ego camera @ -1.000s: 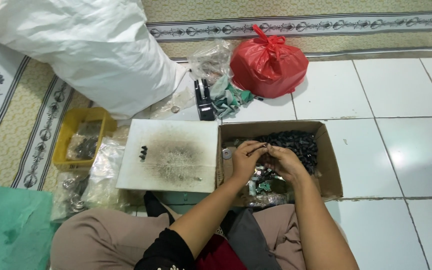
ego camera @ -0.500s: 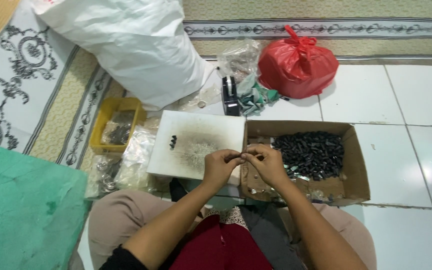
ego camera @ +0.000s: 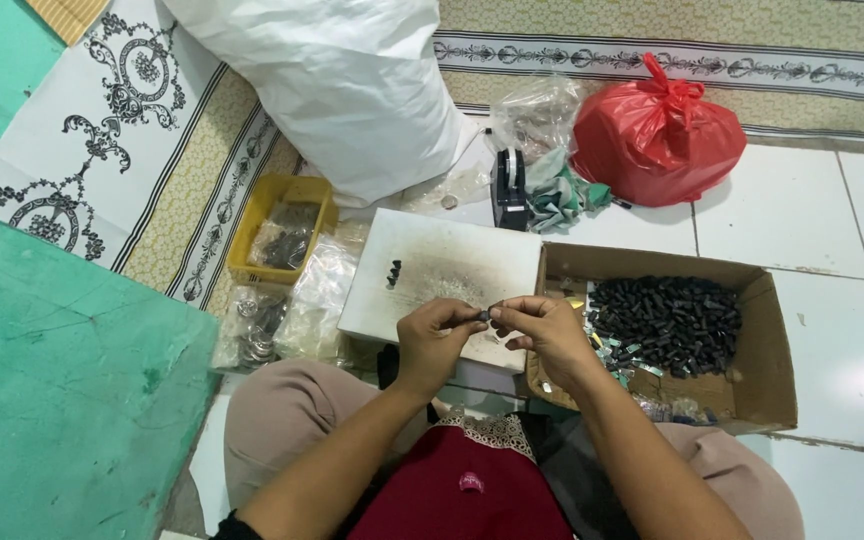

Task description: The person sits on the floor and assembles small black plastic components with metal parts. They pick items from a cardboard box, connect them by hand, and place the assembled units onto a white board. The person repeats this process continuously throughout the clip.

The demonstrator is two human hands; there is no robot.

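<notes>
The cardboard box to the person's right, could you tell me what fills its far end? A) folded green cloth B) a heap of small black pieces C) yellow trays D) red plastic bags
B: the cardboard box holds a heap of small black pieces at its far end, beside the right hand, which meets the left hand over the white board.

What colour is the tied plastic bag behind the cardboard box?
Red; the tied plastic bag shows clearly in the head view.
</notes>
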